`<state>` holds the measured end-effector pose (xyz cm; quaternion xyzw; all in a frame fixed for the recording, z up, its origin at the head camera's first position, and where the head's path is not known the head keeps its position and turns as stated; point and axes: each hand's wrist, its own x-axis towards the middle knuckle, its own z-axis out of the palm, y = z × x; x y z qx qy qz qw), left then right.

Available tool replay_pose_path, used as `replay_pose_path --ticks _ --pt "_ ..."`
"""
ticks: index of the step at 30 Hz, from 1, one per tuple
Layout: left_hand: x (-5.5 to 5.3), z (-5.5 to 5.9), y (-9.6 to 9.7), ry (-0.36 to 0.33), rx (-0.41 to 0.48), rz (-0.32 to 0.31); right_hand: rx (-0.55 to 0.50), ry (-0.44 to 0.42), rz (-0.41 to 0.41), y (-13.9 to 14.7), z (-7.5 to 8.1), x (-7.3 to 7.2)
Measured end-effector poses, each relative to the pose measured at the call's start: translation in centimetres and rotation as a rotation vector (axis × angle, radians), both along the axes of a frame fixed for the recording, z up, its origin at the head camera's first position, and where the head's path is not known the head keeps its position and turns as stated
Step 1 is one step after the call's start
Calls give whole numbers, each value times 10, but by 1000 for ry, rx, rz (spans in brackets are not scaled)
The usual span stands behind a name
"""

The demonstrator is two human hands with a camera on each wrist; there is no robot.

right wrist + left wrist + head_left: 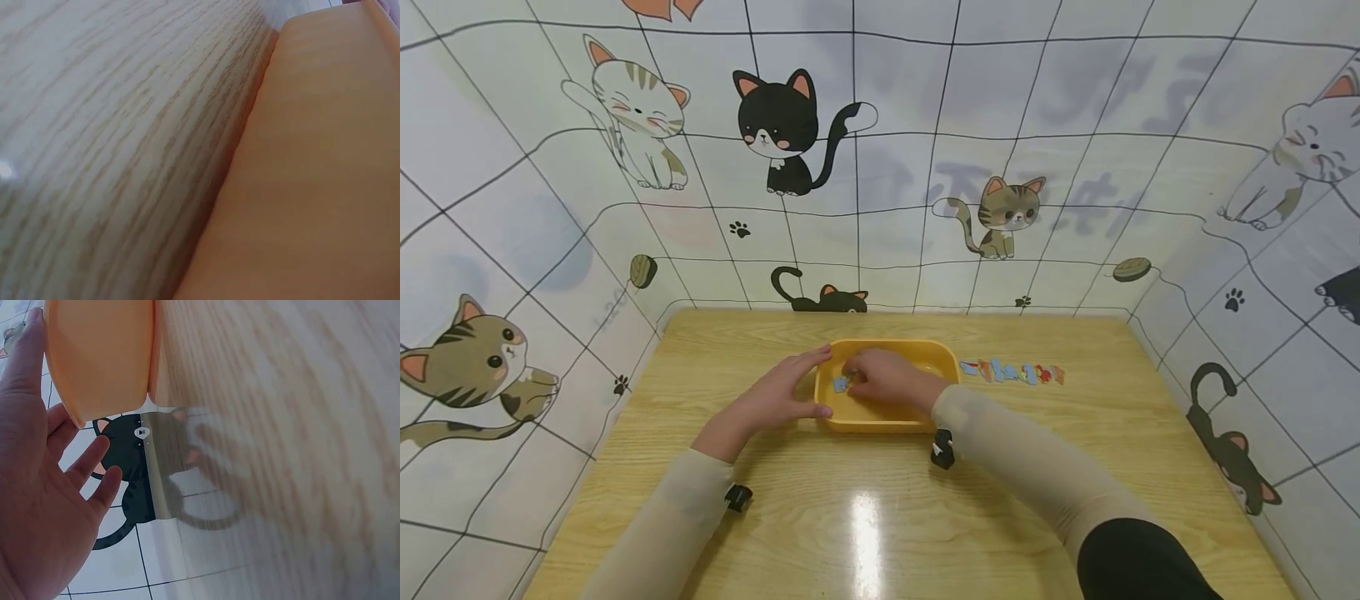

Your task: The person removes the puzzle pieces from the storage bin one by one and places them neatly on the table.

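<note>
A yellow plastic tray (pixel 880 427) stands on the wooden table. My left hand (pixel 782 390) spans its left end, thumb near the front corner and index finger at the back rim. In the left wrist view the left hand (pixel 37 481) has its fingers spread and fairly straight against the tray (pixel 100 356). Inside the tray, my right hand (pixel 883 379) reaches down with bent fingers beside small blue jigsaw-like pieces (pixel 840 384). Its fingertips are partly hidden, so a grip on a piece cannot be made out. The right wrist view shows only the tray's outer wall (pixel 312 156) beside the tabletop.
A row of several colourful flat pieces (pixel 1011 372) lies on the table right of the tray. The wooden table (pixel 805 517) meets walls (pixel 902 167) covered in a cat-print sheet at the back and sides. Small black devices sit at both wrists.
</note>
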<state>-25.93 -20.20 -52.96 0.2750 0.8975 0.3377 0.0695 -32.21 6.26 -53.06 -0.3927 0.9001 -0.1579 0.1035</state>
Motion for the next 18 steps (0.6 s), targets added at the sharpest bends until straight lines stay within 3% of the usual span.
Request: replay_pose_path --ticks 7,18 --pt "1 0 0 17 -7 1 -76 -45 19 -1 -1 -2" --pt "2 0 3 23 -17 -1 -61 -56 14 4 0 0"
